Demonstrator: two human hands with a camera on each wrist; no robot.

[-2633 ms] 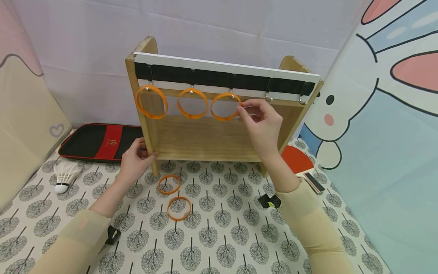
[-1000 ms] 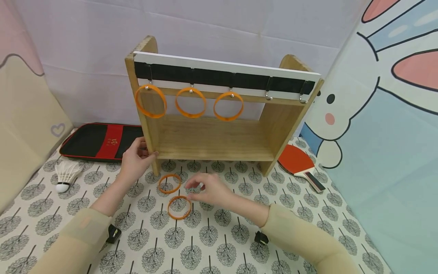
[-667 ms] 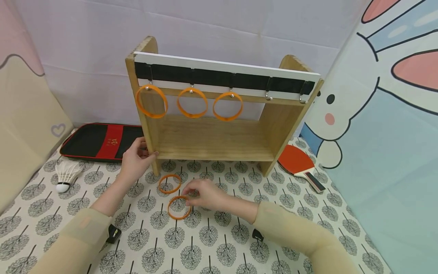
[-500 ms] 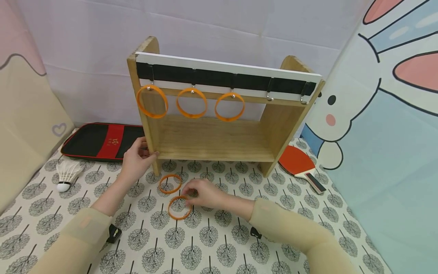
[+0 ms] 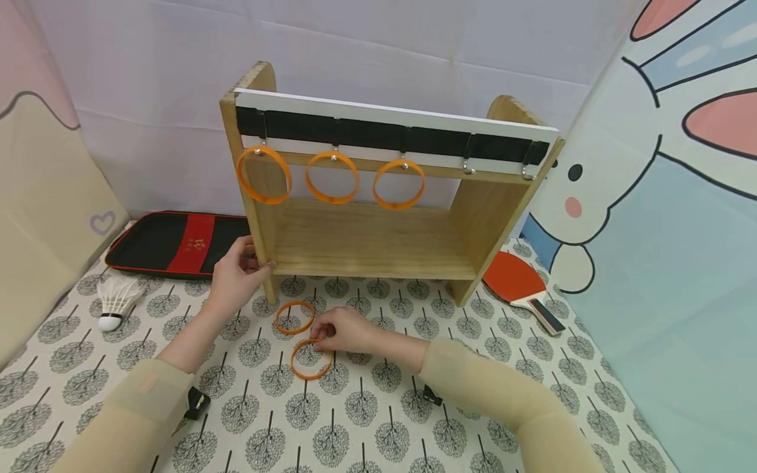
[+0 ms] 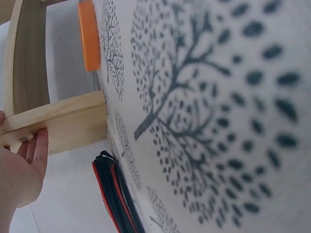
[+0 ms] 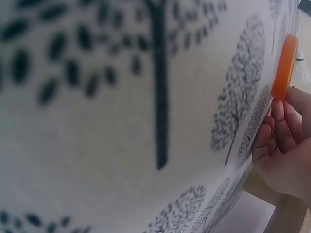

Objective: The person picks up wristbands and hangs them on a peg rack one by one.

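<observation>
**Pinching an orange ring off the patterned cloth**

Lying flat on the tree-printed cloth [image 5: 378, 420], the nearer orange ring [image 5: 310, 359] is being pinched at its far rim by the right hand [image 5: 343, 330], whose fingertips [image 7: 279, 124] are curling down onto the band; the right wrist view is showing those fingers right against the orange edge. A second orange ring [image 5: 294, 317] is lying just beyond it, close to the same hand but not touched by it.

The left hand [image 5: 235, 279] is gripping the front left upright of the wooden rack [image 5: 367, 240], fingers wrapped round the post near its foot; the left wrist view is showing the fingers [image 6: 34, 150] lying along the wood.

Three hung rings [image 5: 332, 177] are dangling side by side from hooks under the rack's black-and-white top bar [image 5: 390, 131], while two hooks [image 5: 497, 171] at the right end are standing bare.

Around the rack, a black and red case [image 5: 171, 243] is lying to the left behind it, a white shuttlecock [image 5: 112, 305] is resting nearer on the cloth, and a red table-tennis paddle [image 5: 520, 282] is lying by the rack's right foot. A rabbit-print panel [image 5: 650, 197] is standing along the right side.
</observation>
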